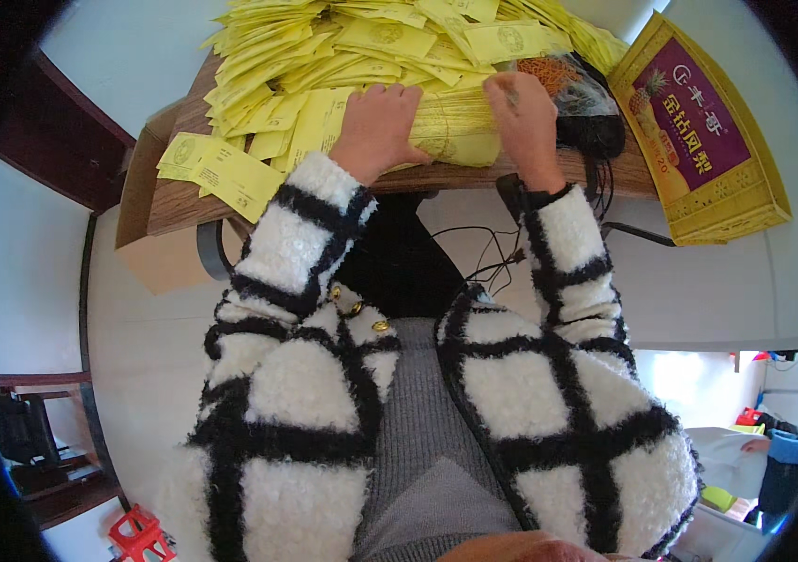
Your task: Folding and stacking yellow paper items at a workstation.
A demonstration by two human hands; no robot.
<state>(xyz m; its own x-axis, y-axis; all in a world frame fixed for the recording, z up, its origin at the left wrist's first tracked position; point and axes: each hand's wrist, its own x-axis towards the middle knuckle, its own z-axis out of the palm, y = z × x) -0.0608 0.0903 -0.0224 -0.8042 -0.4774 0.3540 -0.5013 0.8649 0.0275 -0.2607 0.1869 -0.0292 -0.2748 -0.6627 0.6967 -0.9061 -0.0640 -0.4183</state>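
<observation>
A bundle of yellow paper packets (pixel 460 126) lies at the near edge of the wooden table, with thin bands visible across it. My left hand (pixel 378 129) grips the bundle's left end, fingers over the top and thumb along the near side. At the bundle's right end my right hand (pixel 522 122) is closed in a pinch; whatever lies between its fingertips is too small to make out. Behind the right hand, orange-brown rubber bands (pixel 549 73) show in a clear plastic bag (pixel 589 94). A large heap of similar yellow packets (pixel 361 47) fills the table beyond both hands.
Loose yellow packets (pixel 221 173) overhang the table's left front edge (pixel 169 211). A cardboard box (pixel 150 234) stands left of it. On the right leans a yellow and purple carton (pixel 689 131). Black cables (pixel 497 258) hang below the table. A red stool (pixel 141 534) stands lower left; another person's hand (pixel 755 446) shows lower right.
</observation>
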